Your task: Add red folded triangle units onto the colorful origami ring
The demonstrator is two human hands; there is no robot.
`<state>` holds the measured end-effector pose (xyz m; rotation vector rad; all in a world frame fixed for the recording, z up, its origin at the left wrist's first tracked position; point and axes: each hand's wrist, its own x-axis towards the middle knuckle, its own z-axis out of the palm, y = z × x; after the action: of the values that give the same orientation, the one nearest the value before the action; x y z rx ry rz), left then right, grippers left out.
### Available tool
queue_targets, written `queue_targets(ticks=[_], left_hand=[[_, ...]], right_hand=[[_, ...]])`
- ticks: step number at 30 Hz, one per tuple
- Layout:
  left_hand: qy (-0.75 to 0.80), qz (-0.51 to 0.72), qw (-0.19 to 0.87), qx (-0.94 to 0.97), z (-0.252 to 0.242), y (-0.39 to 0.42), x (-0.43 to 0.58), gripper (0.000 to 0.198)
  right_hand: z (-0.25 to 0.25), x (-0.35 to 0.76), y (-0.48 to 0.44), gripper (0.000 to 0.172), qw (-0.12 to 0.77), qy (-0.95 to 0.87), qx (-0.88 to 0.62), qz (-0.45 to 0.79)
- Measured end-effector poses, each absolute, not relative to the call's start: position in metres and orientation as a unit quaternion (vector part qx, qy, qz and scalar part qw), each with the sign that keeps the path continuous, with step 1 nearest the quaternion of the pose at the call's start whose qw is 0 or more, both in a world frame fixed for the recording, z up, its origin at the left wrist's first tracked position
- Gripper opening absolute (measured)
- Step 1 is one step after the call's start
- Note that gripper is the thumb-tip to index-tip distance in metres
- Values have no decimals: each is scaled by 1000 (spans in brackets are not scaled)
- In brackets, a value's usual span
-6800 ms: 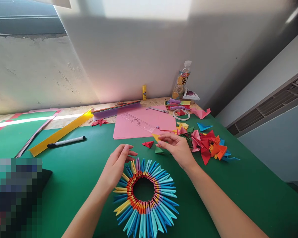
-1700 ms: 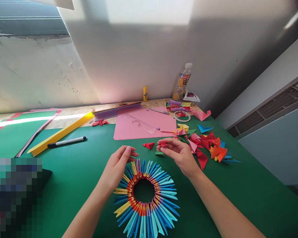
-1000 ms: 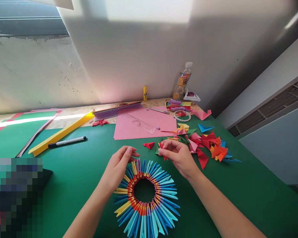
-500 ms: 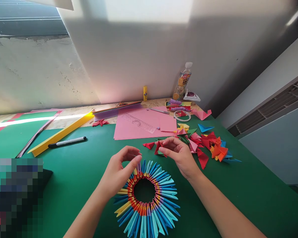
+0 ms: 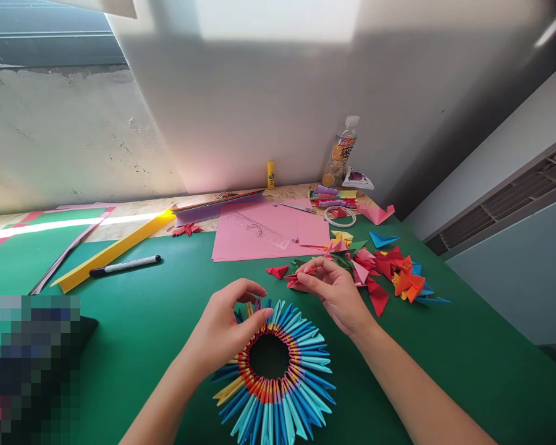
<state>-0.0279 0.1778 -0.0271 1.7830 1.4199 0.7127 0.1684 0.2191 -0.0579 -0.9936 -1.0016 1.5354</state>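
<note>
Red folded paper (image 5: 294, 282) pinched in our right hand (image 5: 337, 292) wants light pressure, our left hand (image 5: 220, 327) spread over the ring (image 5: 308, 375).

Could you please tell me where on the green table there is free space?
One bare patch of the green table lies between the marker, the left forearm and the pixelated area; another lies right of the right forearm, nearer than the folded paper pile. It is crowded around the right hand and on the pink sheets.

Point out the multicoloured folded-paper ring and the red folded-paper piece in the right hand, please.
Multicoloured folded-paper ring (image 5: 264, 392): head view, near orange band.
Red folded-paper piece (image 5: 296, 282): head view, exposed end.
</note>
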Motion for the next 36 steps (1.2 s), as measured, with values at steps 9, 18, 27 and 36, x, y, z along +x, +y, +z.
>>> queue_targets(ticks=[9, 18, 27, 36], left_hand=[[554, 274, 365, 697, -29, 178, -28, 17], [555, 270, 363, 698, -28, 179, -28, 17], [555, 266, 363, 700, -28, 178, -28, 16], [561, 236, 377, 698, -29, 179, -27, 18]], right_hand=[[-61, 169, 222, 23, 511, -436, -442, 595], [-55, 169, 217, 19, 496, -413, -392, 656], [-57, 170, 220, 21, 517, -377, -402, 655], [-61, 170, 220, 16, 518, -376, -404, 653]])
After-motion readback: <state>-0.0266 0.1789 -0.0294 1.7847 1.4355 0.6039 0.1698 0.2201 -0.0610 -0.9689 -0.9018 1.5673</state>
